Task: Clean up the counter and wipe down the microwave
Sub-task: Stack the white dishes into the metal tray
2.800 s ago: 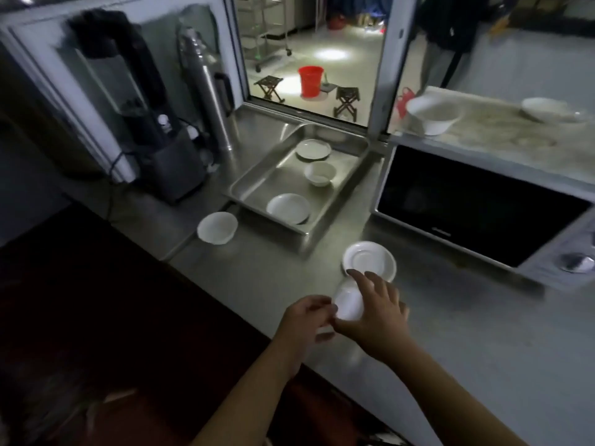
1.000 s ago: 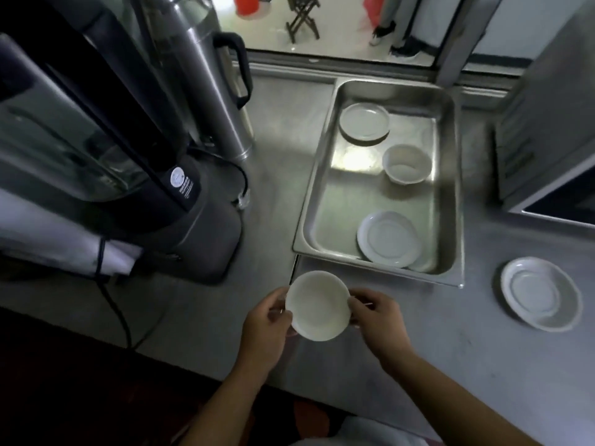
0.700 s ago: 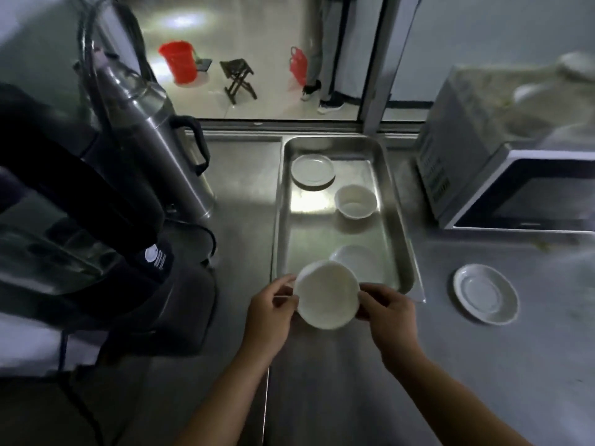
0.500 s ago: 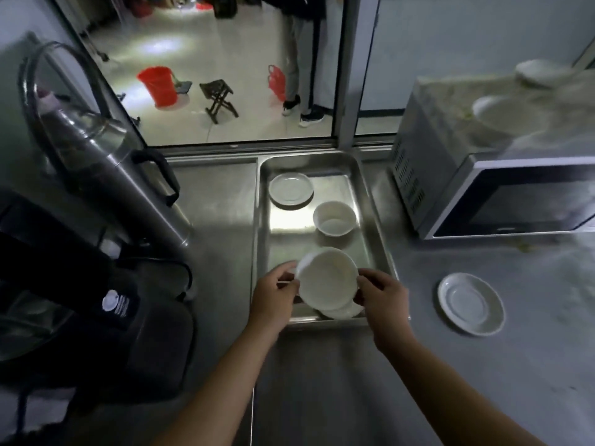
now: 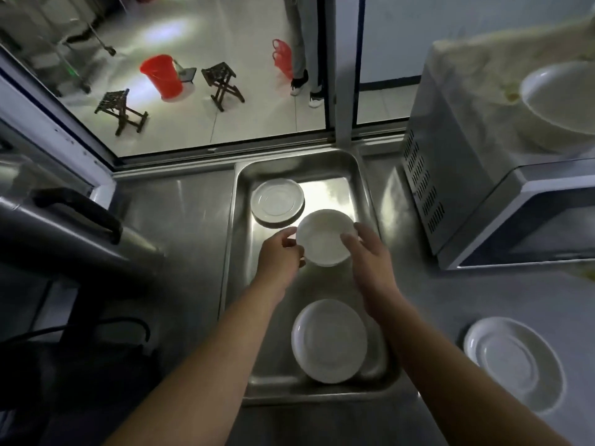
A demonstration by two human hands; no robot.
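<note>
Both my hands hold one white bowl over the middle of the steel tray. My left hand grips its left rim and my right hand pinches its right rim. The small bowl seen earlier in the tray is hidden under the held bowl. A white saucer lies at the tray's far end and a white plate at its near end. Another saucer sits on the counter to the right. The microwave stands at the right, its top stained.
A large white bowl rests on top of the microwave. A steel jug with a black handle and a dark appliance with cables crowd the counter on the left. Behind the tray is a window with a floor, stools and a red bucket beyond.
Both hands have carried the white bowl from the counter's front edge forward over the tray, now above where the small bowl sat. My view has moved closer over the tray.
</note>
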